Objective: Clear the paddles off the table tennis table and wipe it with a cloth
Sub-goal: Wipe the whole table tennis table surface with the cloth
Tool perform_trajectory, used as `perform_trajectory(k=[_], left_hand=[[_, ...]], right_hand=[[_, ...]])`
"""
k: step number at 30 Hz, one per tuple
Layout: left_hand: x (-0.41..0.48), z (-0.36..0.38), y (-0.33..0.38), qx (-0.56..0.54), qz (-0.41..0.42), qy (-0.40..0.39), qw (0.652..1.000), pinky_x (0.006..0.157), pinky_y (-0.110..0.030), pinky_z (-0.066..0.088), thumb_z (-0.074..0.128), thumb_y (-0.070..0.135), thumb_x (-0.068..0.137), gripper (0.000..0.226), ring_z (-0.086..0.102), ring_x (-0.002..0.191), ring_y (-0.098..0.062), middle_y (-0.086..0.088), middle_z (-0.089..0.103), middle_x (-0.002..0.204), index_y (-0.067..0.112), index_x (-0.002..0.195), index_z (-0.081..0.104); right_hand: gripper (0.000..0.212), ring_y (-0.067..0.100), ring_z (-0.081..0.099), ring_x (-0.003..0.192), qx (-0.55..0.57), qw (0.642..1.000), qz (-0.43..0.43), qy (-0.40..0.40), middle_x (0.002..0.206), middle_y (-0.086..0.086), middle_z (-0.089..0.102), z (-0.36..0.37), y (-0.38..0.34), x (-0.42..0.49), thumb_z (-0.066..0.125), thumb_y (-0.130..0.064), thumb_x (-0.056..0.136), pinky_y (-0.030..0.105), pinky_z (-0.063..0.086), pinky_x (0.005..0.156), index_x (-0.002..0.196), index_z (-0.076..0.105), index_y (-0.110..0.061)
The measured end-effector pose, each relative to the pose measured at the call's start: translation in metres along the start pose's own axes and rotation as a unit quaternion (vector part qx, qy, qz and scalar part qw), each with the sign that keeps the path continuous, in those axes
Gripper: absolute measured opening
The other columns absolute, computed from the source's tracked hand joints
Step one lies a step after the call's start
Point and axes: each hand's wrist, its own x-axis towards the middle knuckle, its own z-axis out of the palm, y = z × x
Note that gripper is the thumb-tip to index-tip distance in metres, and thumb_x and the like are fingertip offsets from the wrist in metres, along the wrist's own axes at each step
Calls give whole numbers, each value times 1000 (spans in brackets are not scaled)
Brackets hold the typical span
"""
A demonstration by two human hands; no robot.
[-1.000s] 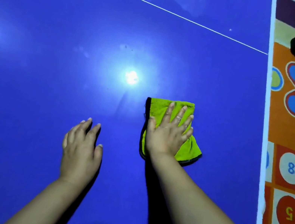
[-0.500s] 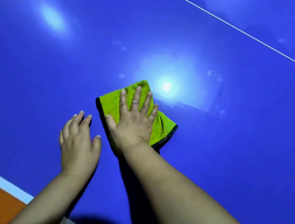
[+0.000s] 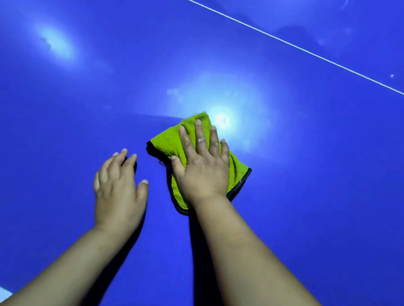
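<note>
Right hand point(image 3: 202, 169) flat on cloth point(image 3: 167, 142) — blue table point(image 3: 326, 174)

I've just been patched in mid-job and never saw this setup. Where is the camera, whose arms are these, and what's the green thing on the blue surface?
No machine here: a person wears one camera on the head, looking forward and down, so both bare arms are theirs. The blue surface is the table tennis table, crossed by a thin white line. The right hand lies flat, fingers straight, pressing a green cloth with a dark edge onto the table; it grips nothing. The left hand rests on the bare table beside it, holding nothing. No paddles show in this view.
</note>
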Motion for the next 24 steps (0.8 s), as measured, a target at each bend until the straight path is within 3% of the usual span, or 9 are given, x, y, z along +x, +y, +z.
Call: perform_trajectory(k=[9, 15, 24], left_hand=[[-29, 63, 136, -11, 135, -55, 989, 109, -46, 20, 66, 11, 80, 50, 34, 132, -34, -16, 44, 140, 1, 128, 52], [-53, 107, 214, -22, 215, -86, 973, 108, -46, 20, 60, 16, 81, 49, 35, 130, -34, -16, 45, 139, 4, 127, 52], [-61, 136, 267, -51, 272, -96, 956, 112, -42, 16, 66, 9, 78, 51, 32, 131, -31, -17, 45, 139, 4, 126, 52]], right_hand=[[66, 23, -7, 149, 7, 988, 152, 39, 161, -5, -10, -11, 177, -59, 26, -60, 96, 44, -1, 119, 152, -1, -39], [66, 25, 2, 149, 20, 967, 240, 82, 162, -4, 2, -12, 279, -97, 28, -60, 92, 44, 4, 118, 152, 11, -39], [64, 25, 2, 149, 23, 914, 395, 94, 162, -3, 2, -20, 391, -139, 35, -54, 96, 43, 7, 118, 153, 9, -38]])
